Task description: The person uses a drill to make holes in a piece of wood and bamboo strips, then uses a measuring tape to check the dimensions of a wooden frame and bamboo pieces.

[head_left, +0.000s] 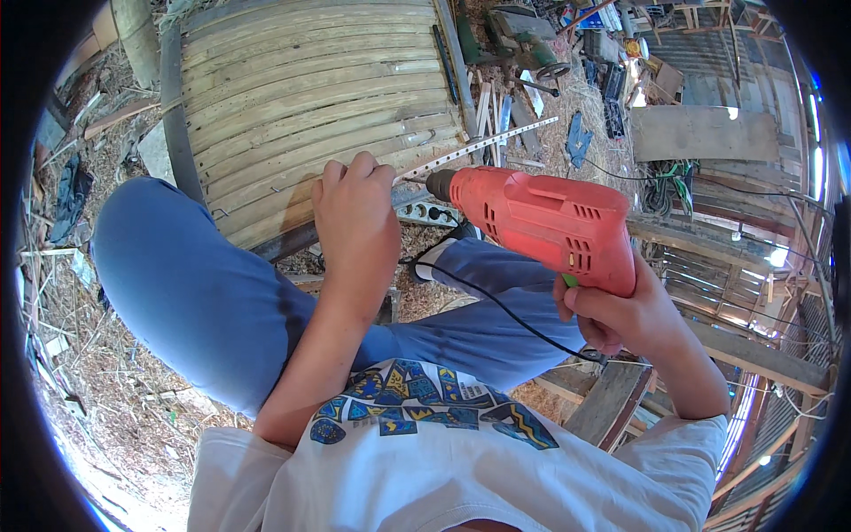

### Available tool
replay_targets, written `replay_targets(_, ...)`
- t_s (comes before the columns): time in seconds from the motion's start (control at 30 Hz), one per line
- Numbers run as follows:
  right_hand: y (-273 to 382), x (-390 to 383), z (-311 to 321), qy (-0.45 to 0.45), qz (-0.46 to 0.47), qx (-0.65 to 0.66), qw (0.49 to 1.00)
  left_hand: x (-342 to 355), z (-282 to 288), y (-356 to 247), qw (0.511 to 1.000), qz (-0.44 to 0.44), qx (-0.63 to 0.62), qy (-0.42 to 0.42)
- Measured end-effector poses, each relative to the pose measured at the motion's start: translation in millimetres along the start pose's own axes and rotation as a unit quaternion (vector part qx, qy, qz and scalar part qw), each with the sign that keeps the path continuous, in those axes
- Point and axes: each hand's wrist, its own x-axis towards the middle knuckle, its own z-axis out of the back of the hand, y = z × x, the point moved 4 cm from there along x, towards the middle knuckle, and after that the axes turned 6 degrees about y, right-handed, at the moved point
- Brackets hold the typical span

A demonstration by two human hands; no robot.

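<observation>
My right hand (612, 310) grips the handle of a red power drill (550, 217), its black chuck (440, 184) pointing left. A black cord (505, 306) runs from the drill's handle toward the bench's near edge. My left hand (357, 217) is closed round the near end of a long, thin white strip with holes along it (483, 143). That strip slants away to the far right, over the edge of a bamboo-slat bench (301, 97). The drill's tip is close beside my left fingers; whether it touches the strip I cannot tell.
A white power strip (417, 213) lies beneath my hands, near my foot. Short bent wires (219, 213) and a dark rod (445, 64) lie on the bench. Wood scraps (492, 106), a blue cloth (578, 139) and coiled cables (667, 191) lie at right.
</observation>
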Motion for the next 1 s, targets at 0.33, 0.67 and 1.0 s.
replay_targets(0.33, 1.5, -2.8, -4.3, -0.003, 0.005, -0.017, 1.000, 0.3, -1.5, 0.3, 1.000, -0.007, 0.008, -0.006)
replay_targets(0.67, 5.7, -2.8, -5.8, -0.002, 0.004, 0.005, 1.000, 0.3, -4.6, 0.9, 1.000, -0.010, -0.021, -0.004)
replay_targets(1.0, 1.9, -2.8, -6.5, -0.014, 0.004, -0.036, 0.999, 0.0, -3.6, -1.2, 1.000, -0.011, 0.001, -0.010)
